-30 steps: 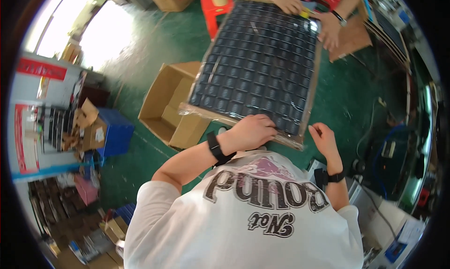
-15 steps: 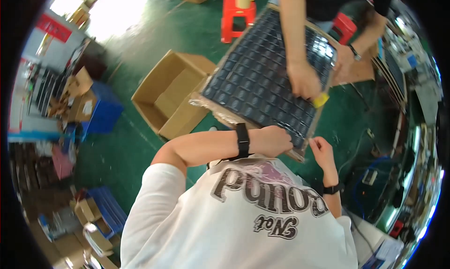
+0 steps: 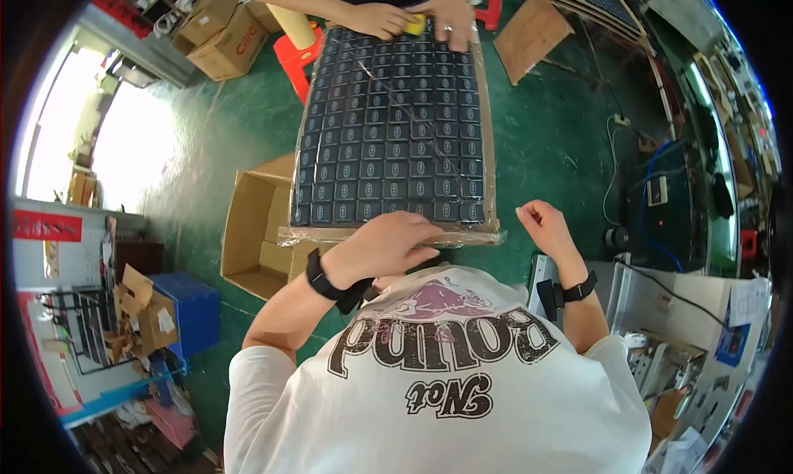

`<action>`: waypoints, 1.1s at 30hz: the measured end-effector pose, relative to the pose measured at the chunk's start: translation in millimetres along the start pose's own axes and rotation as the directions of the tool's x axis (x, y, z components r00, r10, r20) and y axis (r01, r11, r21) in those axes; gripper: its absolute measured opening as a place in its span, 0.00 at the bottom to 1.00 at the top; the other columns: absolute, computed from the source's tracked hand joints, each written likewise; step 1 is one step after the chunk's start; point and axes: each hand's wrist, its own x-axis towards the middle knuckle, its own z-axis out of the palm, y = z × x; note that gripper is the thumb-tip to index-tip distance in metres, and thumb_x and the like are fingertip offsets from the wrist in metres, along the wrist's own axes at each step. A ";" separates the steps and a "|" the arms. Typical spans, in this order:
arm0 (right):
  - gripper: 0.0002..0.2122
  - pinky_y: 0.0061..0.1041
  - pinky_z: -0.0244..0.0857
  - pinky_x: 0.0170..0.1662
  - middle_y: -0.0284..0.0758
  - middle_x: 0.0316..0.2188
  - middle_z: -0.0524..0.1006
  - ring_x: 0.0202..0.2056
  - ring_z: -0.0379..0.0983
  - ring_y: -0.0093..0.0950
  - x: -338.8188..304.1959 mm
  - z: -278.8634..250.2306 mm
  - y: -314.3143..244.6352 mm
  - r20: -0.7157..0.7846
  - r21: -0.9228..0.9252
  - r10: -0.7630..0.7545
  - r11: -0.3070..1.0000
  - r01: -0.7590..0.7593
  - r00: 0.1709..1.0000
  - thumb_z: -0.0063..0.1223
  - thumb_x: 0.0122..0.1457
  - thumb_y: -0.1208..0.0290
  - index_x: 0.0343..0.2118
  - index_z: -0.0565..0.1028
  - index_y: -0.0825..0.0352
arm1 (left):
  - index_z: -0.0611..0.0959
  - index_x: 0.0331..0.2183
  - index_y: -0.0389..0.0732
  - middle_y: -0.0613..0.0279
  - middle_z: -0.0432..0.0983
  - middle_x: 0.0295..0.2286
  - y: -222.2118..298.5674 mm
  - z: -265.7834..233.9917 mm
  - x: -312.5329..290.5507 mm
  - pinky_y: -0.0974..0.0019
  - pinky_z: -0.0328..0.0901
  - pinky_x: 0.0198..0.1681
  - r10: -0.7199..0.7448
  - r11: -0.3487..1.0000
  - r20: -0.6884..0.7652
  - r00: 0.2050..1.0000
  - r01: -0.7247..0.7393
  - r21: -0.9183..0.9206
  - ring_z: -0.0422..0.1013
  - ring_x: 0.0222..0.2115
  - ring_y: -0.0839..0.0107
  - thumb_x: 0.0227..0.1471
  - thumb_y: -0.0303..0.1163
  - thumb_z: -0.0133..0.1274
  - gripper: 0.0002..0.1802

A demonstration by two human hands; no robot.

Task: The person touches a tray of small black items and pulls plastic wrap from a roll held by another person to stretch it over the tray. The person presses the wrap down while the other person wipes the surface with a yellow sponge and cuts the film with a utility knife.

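A large flat panel [image 3: 376, 135], covered in rows of dark square pieces under shiny clear film, lies in front of me with brown edging. My left hand [image 3: 388, 243] rests at its near edge, fingers stretched out over the film. Off the panel's near right corner, my right hand [image 3: 547, 230] is raised with curled fingers; whether it pinches anything thin or clear I cannot make out. Across the panel, a co-worker's left hand [image 3: 450, 16] presses on the far end. The co-worker's right hand [image 3: 380, 20] is beside a small yellow object [image 3: 415, 25].
An open cardboard box [image 3: 248, 226] stands on the floor left of the panel. A red stool [image 3: 293, 57] is at the far left, near closed cartons [image 3: 227, 45]. A blue bin [image 3: 186, 305] is further left. Machinery and cables [image 3: 661, 251] line the right side.
My view has swung, so the panel now lies straight ahead. My right hand has come away from its near corner. The co-worker's hands and the yellow object are now at the far end.
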 end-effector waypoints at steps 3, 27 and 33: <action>0.12 0.20 0.62 0.27 0.32 0.21 0.73 0.22 0.66 0.17 -4.8 1.0 9.0 -0.036 0.017 0.020 1.000 -0.020 0.999 0.57 0.60 0.65 0.30 0.75 0.70 | 0.81 0.41 0.41 0.56 0.77 0.34 -3.4 -8.4 -18.3 0.56 0.68 0.39 -0.048 0.998 -0.040 0.998 0.046 -0.041 0.73 0.36 0.54 0.51 0.36 0.56 0.16; 0.12 0.24 0.65 0.29 0.38 0.24 0.75 0.23 0.71 0.25 -8.1 -8.8 5.4 -0.111 0.007 0.059 0.998 -0.059 0.992 0.58 0.58 0.65 0.30 0.75 0.71 | 0.80 0.43 0.41 0.57 0.75 0.37 -1.0 -6.0 -18.3 0.58 0.68 0.42 -0.044 0.997 -0.076 0.996 0.049 0.064 0.72 0.39 0.55 0.49 0.33 0.59 0.18; 0.11 0.21 0.64 0.28 0.34 0.23 0.74 0.23 0.69 0.20 -6.7 -9.8 6.4 -0.085 -0.004 0.045 0.999 -0.046 0.995 0.57 0.59 0.66 0.31 0.75 0.71 | 0.79 0.46 0.43 0.58 0.74 0.41 -3.3 9.5 5.3 0.58 0.67 0.45 0.039 0.986 -0.038 0.998 -0.033 0.162 0.71 0.41 0.56 0.47 0.33 0.60 0.21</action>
